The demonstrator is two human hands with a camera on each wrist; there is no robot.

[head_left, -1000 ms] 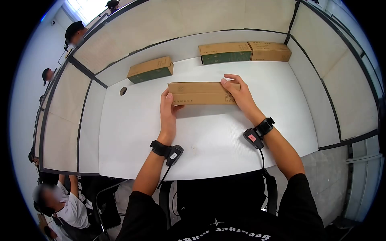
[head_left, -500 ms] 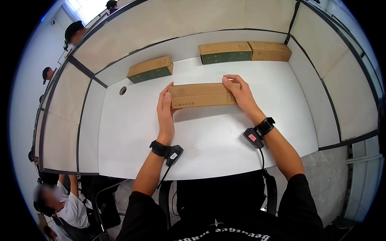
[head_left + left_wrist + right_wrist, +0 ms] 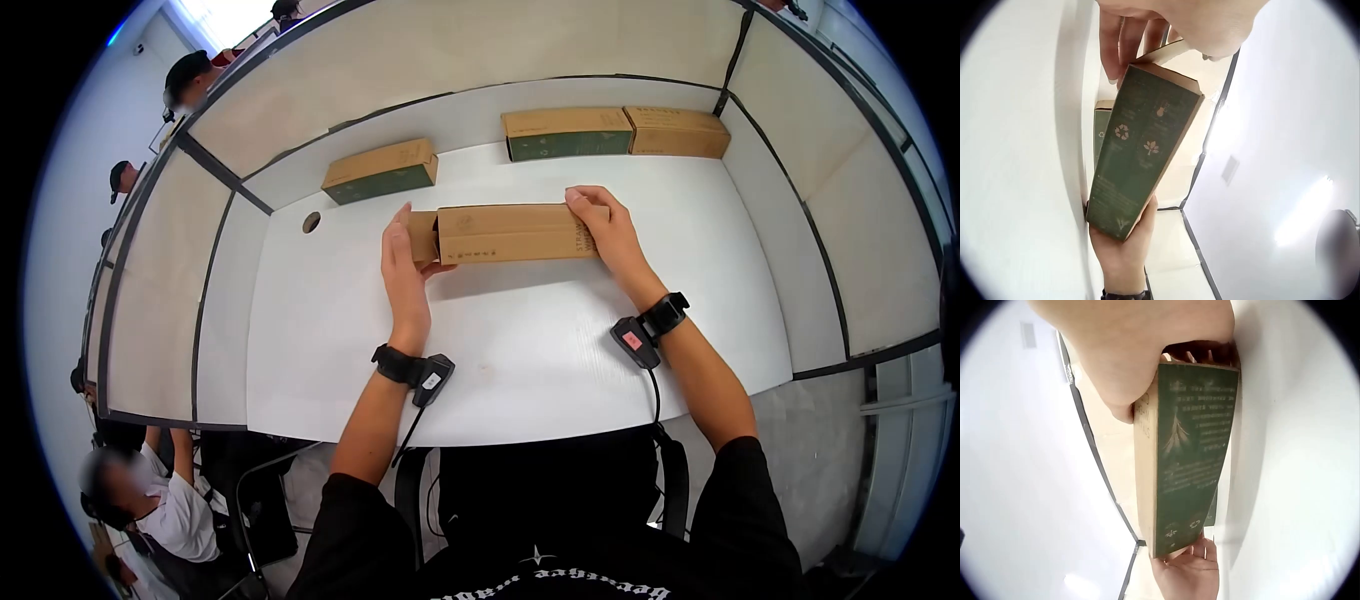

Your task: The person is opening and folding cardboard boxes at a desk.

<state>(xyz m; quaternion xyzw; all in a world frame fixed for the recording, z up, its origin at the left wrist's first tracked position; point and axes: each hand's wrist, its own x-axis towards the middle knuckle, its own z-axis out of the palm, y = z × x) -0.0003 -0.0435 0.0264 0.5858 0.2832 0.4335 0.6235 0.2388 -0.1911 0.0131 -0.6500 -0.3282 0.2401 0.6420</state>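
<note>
A long cardboard box [image 3: 515, 232] is held level above the white table between both hands, brown on top. Its side is green with printed symbols, as the left wrist view shows [image 3: 1138, 144]. At its left end a brown flap [image 3: 423, 236] sticks out, and the left hand [image 3: 404, 285] grips that flap with thumb and fingers. The right hand [image 3: 615, 240] holds the right end, thumb on top; in the right wrist view this hand [image 3: 1141, 344] wraps round the near end of the box [image 3: 1194, 450].
Along the back of the white table [image 3: 520, 370] stand a box [image 3: 380, 172] at the left and two end-to-end boxes [image 3: 568, 134] [image 3: 680, 132] at the right. A round hole [image 3: 312, 222] is at the back left. Beige partitions [image 3: 480, 50] enclose the table.
The left hand has moved slightly left from the box, and the flap at that end has come out between hand and box. The right hand keeps its hold.
</note>
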